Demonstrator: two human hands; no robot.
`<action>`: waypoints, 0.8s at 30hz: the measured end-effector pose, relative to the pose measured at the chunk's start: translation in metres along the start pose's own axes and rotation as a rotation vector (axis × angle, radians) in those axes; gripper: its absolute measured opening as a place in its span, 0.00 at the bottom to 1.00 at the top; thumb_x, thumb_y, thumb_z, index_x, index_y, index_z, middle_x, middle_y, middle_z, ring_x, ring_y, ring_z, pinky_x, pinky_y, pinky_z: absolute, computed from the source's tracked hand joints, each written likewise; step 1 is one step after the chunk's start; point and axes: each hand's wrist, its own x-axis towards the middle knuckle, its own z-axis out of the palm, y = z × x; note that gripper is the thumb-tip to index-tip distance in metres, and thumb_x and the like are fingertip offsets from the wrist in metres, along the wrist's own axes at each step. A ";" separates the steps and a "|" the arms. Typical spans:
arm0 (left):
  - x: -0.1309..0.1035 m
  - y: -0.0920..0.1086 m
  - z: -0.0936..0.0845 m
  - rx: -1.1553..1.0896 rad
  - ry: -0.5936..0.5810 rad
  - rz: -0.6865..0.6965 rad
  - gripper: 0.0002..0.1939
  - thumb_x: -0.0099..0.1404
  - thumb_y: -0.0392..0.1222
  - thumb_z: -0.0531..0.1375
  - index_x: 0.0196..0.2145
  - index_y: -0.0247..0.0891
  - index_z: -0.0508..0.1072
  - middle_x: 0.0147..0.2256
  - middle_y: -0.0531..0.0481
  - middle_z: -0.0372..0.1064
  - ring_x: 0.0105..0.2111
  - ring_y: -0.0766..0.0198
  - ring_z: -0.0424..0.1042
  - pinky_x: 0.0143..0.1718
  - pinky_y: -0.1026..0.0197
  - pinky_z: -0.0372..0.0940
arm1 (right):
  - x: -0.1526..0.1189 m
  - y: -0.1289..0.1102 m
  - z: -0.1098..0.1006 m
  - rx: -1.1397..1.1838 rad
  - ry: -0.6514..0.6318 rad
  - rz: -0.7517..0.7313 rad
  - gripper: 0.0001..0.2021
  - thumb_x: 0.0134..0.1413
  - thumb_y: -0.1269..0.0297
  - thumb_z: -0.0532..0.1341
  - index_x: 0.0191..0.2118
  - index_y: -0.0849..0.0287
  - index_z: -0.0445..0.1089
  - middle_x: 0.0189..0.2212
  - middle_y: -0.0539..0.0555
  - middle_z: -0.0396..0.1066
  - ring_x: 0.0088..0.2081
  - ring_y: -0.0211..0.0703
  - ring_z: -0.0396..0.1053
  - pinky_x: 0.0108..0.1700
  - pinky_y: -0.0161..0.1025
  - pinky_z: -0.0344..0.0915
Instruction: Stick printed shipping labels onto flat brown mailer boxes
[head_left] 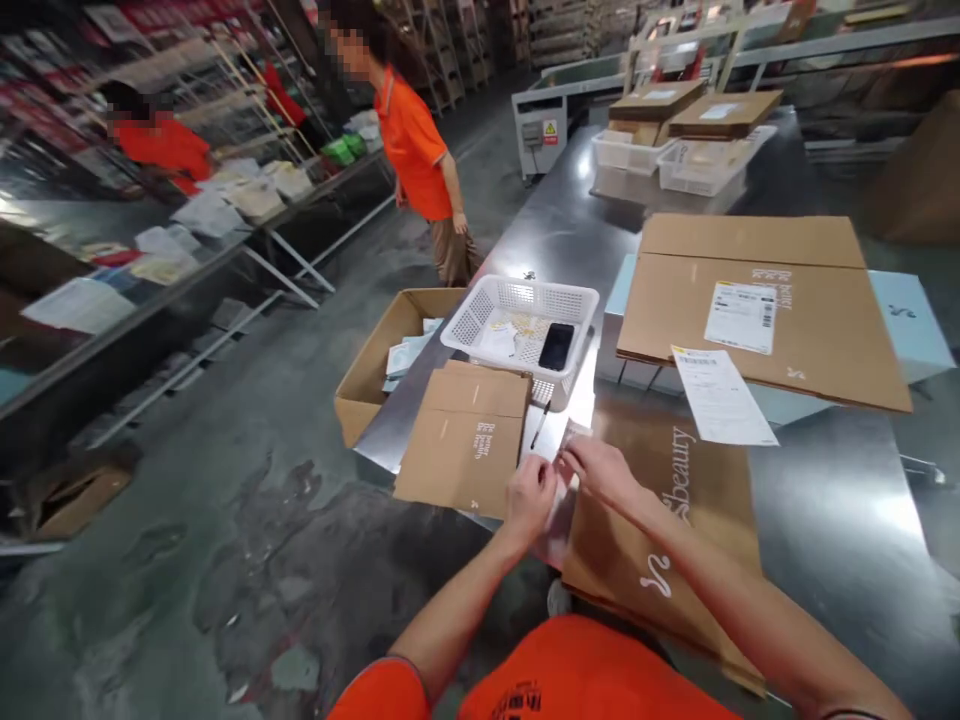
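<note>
My left hand (531,497) and my right hand (598,467) are close together at the table's near edge, fingers curled. The right fingers pinch a small, thin piece that looks like clear plastic (576,430). Whatever the left fingers close on is hidden. To the left of my hands lies a stack of small flat cardboard boxes (457,430). A black pen (540,425) rests on white paper just beyond them. Under my right forearm is a large flat cardboard box (694,530) with white "beauty" lettering.
A white plastic basket (469,335) holds a black phone (556,346) and paper. Labelled flat cardboard (675,310) with a loose paper sheet (721,395) lies across light-blue boxes (911,325). An open carton (360,385) stands left of the metal table (832,480). A person in orange (412,140) is beyond.
</note>
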 end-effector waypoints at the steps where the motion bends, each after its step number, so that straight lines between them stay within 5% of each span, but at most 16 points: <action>1: -0.015 -0.011 -0.015 -0.022 0.036 -0.022 0.08 0.67 0.43 0.54 0.31 0.42 0.68 0.31 0.49 0.69 0.33 0.60 0.70 0.39 0.59 0.63 | 0.006 -0.010 0.005 -0.002 -0.061 -0.100 0.14 0.66 0.60 0.50 0.35 0.57 0.70 0.33 0.57 0.74 0.37 0.46 0.70 0.39 0.40 0.64; 4: -0.049 -0.049 -0.061 -0.129 0.142 -0.234 0.10 0.66 0.49 0.54 0.32 0.42 0.67 0.25 0.53 0.68 0.23 0.64 0.68 0.28 0.62 0.62 | 0.033 -0.035 -0.004 0.022 -0.066 -0.270 0.18 0.68 0.57 0.48 0.31 0.56 0.69 0.31 0.57 0.73 0.35 0.44 0.69 0.39 0.38 0.63; 7: -0.071 -0.073 -0.097 -0.390 0.259 -0.505 0.18 0.60 0.59 0.59 0.30 0.41 0.64 0.19 0.58 0.64 0.14 0.67 0.63 0.15 0.66 0.55 | 0.085 -0.055 -0.050 -0.094 0.149 -0.073 0.18 0.68 0.57 0.47 0.39 0.59 0.71 0.38 0.62 0.74 0.40 0.49 0.70 0.42 0.41 0.62; 9: -0.080 -0.076 -0.114 -0.572 0.329 -0.582 0.22 0.54 0.61 0.63 0.30 0.41 0.63 0.18 0.59 0.64 0.13 0.66 0.65 0.12 0.67 0.55 | 0.121 -0.071 -0.075 -0.246 0.235 0.123 0.18 0.66 0.57 0.51 0.52 0.63 0.68 0.45 0.68 0.73 0.42 0.54 0.71 0.41 0.44 0.62; 11: -0.084 -0.071 -0.125 -0.695 0.381 -0.583 0.24 0.50 0.61 0.66 0.31 0.40 0.62 0.20 0.58 0.66 0.15 0.65 0.69 0.13 0.66 0.61 | 0.140 -0.091 -0.077 -0.352 0.282 0.149 0.24 0.64 0.54 0.53 0.59 0.65 0.62 0.47 0.70 0.73 0.43 0.57 0.71 0.39 0.44 0.62; 13: -0.086 -0.066 -0.131 -0.761 0.419 -0.574 0.25 0.50 0.60 0.67 0.31 0.40 0.61 0.21 0.58 0.67 0.15 0.65 0.70 0.14 0.65 0.64 | 0.131 -0.114 -0.051 -0.335 0.156 0.024 0.23 0.64 0.49 0.54 0.53 0.62 0.67 0.44 0.66 0.75 0.40 0.54 0.72 0.36 0.41 0.61; 17: -0.094 -0.062 -0.136 -0.802 0.433 -0.567 0.25 0.51 0.59 0.67 0.30 0.40 0.60 0.21 0.60 0.65 0.15 0.65 0.70 0.13 0.66 0.64 | 0.060 -0.151 0.033 -0.165 -0.344 -0.111 0.21 0.59 0.42 0.56 0.29 0.56 0.69 0.27 0.56 0.74 0.28 0.44 0.68 0.29 0.37 0.55; 20: -0.107 -0.064 -0.138 -0.812 0.396 -0.578 0.26 0.50 0.60 0.68 0.30 0.41 0.59 0.21 0.60 0.64 0.15 0.66 0.70 0.13 0.66 0.64 | 0.021 -0.157 0.077 -0.022 -0.393 -0.087 0.20 0.58 0.46 0.55 0.24 0.56 0.65 0.23 0.54 0.71 0.26 0.41 0.64 0.28 0.37 0.53; 24: -0.128 -0.073 -0.137 -0.908 0.242 -0.617 0.27 0.50 0.63 0.67 0.28 0.41 0.58 0.19 0.60 0.63 0.15 0.66 0.69 0.13 0.66 0.62 | 0.003 -0.140 0.094 0.191 -0.386 -0.067 0.16 0.57 0.51 0.52 0.27 0.57 0.67 0.24 0.53 0.71 0.27 0.42 0.66 0.30 0.37 0.57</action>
